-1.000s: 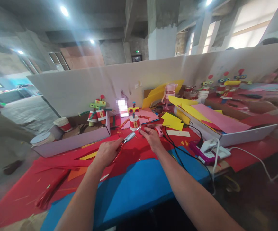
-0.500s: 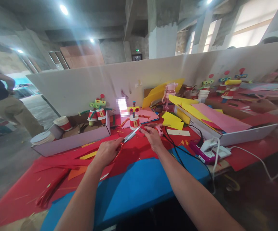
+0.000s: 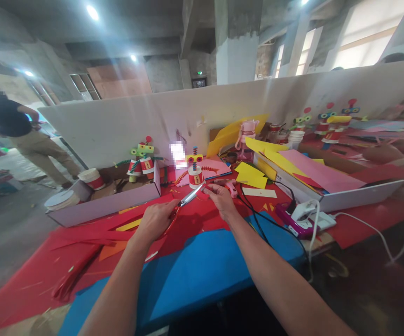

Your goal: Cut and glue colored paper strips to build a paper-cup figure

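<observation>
My left hand is closed around the handles of a pair of scissors, whose blades point up and right. Between the thumb and fingers of my right hand is a small piece of red paper, right at the blade tips. Just behind the blades stands a paper-cup robot figure with a yellow head, a coiled neck and folded-paper arms. A pink glue gun lies beyond my right hand. The scissors' handles are largely covered by my fingers.
At left, a shallow box holds more cup figures. Another box with coloured paper stands at right, near a purple power strip and trailing cables. Blue paper covers the near edge. A person stands at far left.
My hands, the scissors and the red paper have barely moved. The person at far left has shifted further into view, to the right.
</observation>
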`<move>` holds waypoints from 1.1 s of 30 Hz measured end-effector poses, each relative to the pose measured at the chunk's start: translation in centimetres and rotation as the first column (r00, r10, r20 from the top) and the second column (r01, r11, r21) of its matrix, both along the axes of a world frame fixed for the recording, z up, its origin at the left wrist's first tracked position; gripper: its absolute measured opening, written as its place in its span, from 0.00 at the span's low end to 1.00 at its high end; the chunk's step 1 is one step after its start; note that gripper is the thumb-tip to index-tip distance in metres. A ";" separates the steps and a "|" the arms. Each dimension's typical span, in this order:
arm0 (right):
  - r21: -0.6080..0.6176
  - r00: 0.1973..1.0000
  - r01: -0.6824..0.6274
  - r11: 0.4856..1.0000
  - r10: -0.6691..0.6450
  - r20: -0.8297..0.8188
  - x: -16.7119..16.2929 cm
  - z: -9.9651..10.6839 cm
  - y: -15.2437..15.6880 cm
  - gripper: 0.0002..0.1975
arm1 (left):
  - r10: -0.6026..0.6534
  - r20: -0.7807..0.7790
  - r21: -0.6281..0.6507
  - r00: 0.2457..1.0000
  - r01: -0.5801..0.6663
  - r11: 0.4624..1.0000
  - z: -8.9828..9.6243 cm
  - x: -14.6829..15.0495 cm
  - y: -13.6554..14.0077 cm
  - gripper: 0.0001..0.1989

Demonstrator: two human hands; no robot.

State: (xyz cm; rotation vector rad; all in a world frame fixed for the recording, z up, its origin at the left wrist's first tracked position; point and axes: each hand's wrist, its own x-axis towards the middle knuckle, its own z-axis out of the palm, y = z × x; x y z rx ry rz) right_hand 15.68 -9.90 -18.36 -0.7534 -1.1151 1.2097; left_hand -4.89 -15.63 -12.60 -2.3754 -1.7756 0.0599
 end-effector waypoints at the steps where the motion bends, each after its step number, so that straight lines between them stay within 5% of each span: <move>1: -0.001 1.000 -0.001 1.000 0.001 -0.002 0.0 0.0 0.0 0.12 | 0.001 -0.004 -0.003 1.000 -0.001 1.000 0.0 0.0 0.0 0.22; 33: -0.032 0.996 -0.028 0.999 0.025 -0.089 0.0 -0.1 0.3 0.15 | 0.010 0.017 -0.046 1.000 -0.009 0.999 0.4 0.1 -0.2 0.20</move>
